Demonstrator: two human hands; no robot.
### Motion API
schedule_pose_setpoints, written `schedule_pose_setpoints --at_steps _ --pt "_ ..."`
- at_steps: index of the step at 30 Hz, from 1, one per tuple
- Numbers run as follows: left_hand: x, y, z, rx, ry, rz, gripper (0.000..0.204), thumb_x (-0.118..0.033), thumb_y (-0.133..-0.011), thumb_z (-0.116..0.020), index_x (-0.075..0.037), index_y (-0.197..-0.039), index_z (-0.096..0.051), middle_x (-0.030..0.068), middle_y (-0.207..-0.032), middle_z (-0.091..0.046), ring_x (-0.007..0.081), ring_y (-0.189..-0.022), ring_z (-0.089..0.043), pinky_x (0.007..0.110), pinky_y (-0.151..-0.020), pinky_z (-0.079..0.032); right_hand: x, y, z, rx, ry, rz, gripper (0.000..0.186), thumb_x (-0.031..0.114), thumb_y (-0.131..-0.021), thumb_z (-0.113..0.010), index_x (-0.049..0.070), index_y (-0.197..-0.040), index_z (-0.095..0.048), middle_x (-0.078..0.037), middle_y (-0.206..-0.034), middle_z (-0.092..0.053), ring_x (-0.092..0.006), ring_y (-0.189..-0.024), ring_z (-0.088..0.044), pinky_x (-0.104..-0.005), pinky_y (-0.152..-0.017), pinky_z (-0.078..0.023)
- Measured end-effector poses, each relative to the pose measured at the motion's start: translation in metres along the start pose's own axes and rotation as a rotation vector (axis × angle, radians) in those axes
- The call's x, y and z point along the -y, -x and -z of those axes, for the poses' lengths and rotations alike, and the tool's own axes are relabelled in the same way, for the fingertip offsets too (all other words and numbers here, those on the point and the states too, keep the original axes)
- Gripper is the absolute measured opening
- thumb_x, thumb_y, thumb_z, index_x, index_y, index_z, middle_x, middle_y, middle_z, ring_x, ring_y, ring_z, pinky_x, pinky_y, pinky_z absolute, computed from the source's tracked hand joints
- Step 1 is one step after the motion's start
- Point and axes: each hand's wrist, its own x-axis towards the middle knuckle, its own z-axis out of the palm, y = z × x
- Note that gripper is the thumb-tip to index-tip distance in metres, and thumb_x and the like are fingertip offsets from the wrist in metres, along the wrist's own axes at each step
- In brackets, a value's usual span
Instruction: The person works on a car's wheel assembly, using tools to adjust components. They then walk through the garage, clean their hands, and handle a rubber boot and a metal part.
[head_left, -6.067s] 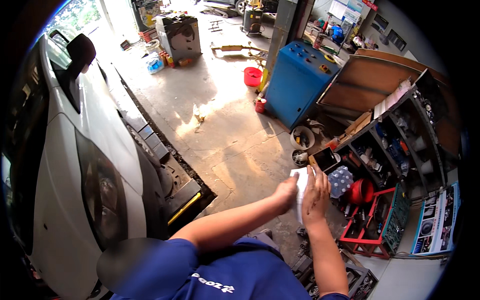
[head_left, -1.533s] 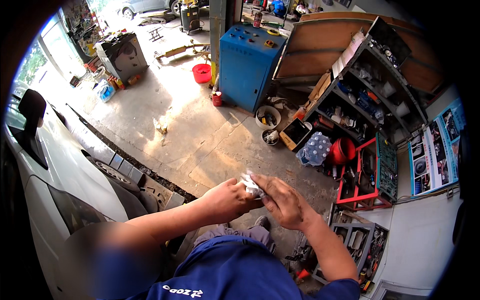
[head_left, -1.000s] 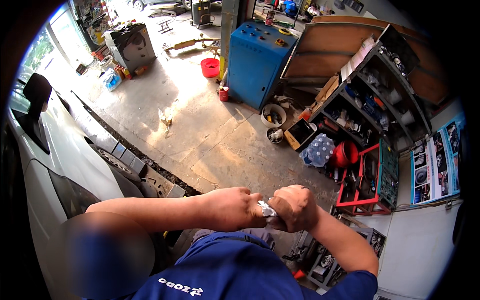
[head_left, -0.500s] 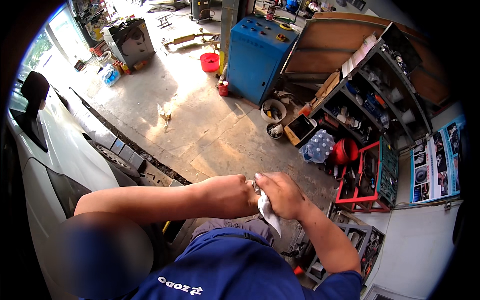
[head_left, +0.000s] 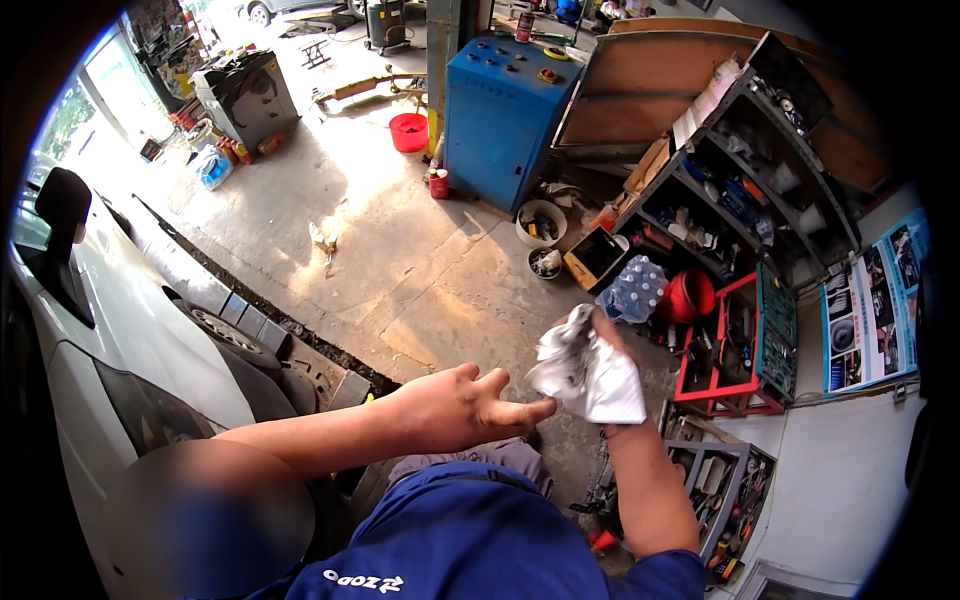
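Observation:
A crumpled white paper towel (head_left: 600, 380) with dark smudges hangs from my right hand (head_left: 612, 335), which is raised in front of my body. The towel covers most of that hand's fingers. My left hand (head_left: 455, 405) is just left of the towel and holds nothing. One of its fingers points toward the towel's lower left edge, with the others partly bent and spread. A small gap shows between that fingertip and the towel.
On the left stands a white car (head_left: 140, 320) beside a floor channel. A blue cabinet (head_left: 500, 120), grey shelves (head_left: 690, 190), bundled bottles (head_left: 635, 290) and a red tool cart (head_left: 735, 350) line the right. A red tub (head_left: 408, 132) sits on the concrete floor farther off.
My hands have come apart from being clasped around the towel. The towel is now spread more widely in my right hand, which rose slightly right; my left hand moved left and its fingers opened.

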Motion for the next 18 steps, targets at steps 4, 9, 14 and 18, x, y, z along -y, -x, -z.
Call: schedule_pose_setpoints --at_steps 4,9,14,18 --pt "0.012 -0.009 -0.004 0.083 0.088 -0.065 0.039 -0.023 -0.102 -0.057 -0.024 -0.141 -0.053 0.0043 -0.111 -0.059 0.0270 -0.092 -0.064 0.040 -0.075 -0.057 -0.007 0.015 -0.006 0.372 1.567 0.864 0.043 0.023 -0.105 -0.050 -0.001 -0.139 -0.060 -0.027 -0.117 -0.062 -0.0414 -0.103 -0.064 -0.0467 -0.093 -0.052" --pt "0.005 -0.011 0.002 -0.090 0.333 0.033 0.015 -0.024 -0.083 -0.071 -0.016 -0.096 -0.070 0.0031 -0.122 -0.059 0.0254 -0.098 -0.060 0.040 -0.076 -0.059 -0.011 0.027 -0.006 0.446 1.540 1.174 0.029 0.015 -0.100 -0.054 -0.001 -0.124 -0.061 -0.021 -0.099 -0.066 -0.0409 -0.081 -0.066 -0.0487 -0.071 -0.055" --pt "0.008 -0.020 0.006 0.082 0.188 -0.022 0.014 -0.023 -0.083 -0.069 -0.015 -0.094 -0.068 0.0029 -0.117 -0.060 0.0245 -0.101 -0.061 0.039 -0.078 -0.057 -0.012 0.028 0.002 0.223 1.623 1.031 0.016 0.014 -0.100 -0.056 0.001 -0.091 -0.060 -0.019 -0.075 -0.061 -0.0439 -0.066 -0.062 -0.0499 -0.060 -0.050" --pt "0.015 -0.020 0.004 0.105 -0.055 -0.087 0.016 -0.021 -0.088 -0.064 -0.016 -0.102 -0.069 -0.0010 -0.115 -0.060 0.0232 -0.105 -0.061 0.037 -0.080 -0.054 -0.024 0.011 0.023 0.161 1.504 0.792 0.027 0.021 -0.107 -0.053 0.002 -0.090 -0.063 -0.016 -0.074 -0.063 -0.0373 -0.066 -0.064 -0.0430 -0.061 -0.050"
